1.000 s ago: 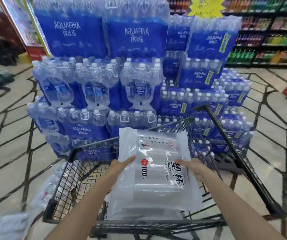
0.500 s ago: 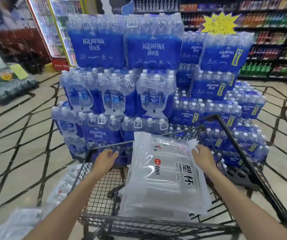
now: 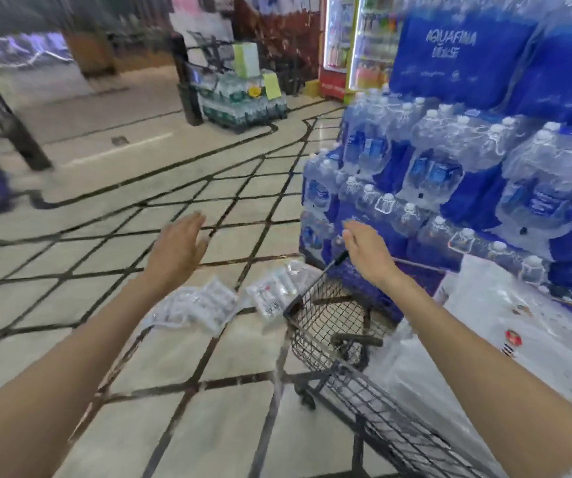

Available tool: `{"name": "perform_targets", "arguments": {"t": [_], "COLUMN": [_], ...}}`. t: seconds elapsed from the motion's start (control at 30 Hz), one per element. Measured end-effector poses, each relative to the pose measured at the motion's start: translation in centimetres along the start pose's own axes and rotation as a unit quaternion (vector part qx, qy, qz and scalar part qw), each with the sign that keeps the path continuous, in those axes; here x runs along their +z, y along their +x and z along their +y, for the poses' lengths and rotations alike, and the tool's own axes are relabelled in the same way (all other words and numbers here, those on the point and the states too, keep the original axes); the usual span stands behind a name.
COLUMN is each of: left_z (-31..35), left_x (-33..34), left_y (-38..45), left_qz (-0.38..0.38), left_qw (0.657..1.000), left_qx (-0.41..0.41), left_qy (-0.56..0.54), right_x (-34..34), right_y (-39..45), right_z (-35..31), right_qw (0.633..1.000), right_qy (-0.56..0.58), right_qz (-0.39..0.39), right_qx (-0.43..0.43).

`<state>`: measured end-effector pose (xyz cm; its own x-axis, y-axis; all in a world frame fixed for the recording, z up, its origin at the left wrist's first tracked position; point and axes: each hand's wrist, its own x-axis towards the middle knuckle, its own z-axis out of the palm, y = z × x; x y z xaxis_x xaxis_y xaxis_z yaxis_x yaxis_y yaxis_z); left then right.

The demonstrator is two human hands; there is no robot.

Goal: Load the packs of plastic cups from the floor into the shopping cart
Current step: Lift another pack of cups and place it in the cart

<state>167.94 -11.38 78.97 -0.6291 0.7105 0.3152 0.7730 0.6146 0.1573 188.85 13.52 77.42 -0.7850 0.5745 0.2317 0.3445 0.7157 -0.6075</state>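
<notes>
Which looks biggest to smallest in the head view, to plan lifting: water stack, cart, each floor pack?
1. water stack
2. cart
3. The left floor pack and right floor pack look alike, so unranked; blur hides their edges.

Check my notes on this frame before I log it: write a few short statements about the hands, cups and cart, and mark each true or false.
1. Both hands, left hand and right hand, hold nothing. True.
2. No packs of cups remain on the floor. False: at least two lie left of the cart.
3. A pack already lies in the cart. True.
4. The water bottles are stacked left of the cart. False: they stand behind it, to the right.
</notes>
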Motion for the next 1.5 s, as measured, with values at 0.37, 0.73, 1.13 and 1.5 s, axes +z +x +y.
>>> {"name": "perform_targets", "arguments": {"t": [0.37,0.73,1.13,1.5], "left_z": [-16.3,-36.8,-52.3,-64.1], "left_x": [0.1,0.5,3.9,9.7], "left_y": [-4.8,-5.4,-0.9,11.9], "left_qz": [-0.002,-0.029,-0.05,-0.086], "left_qw": [0.997,0.995,0.992,0.99], "left_qx": [-0.021,-0.031,-0.071,-0.087], "left_qy": [0.079,0.087,0.091,0.066], "right_x": [10.2,27.1,41.0,54.6], "right_y": [1.6,6.6,16.4,30.2], "right_z": [-8.2,-18.4,-24.9,-24.3], "right_qw": [0.998,0.991,0.98,0.965], "right_qy": [-0.021,-0.025,0.01,0.029], "right_qz": [-0.059,-0.115,-0.159,-0.199], "right_qx": [-0.001,0.067,0.116,0.168]}}
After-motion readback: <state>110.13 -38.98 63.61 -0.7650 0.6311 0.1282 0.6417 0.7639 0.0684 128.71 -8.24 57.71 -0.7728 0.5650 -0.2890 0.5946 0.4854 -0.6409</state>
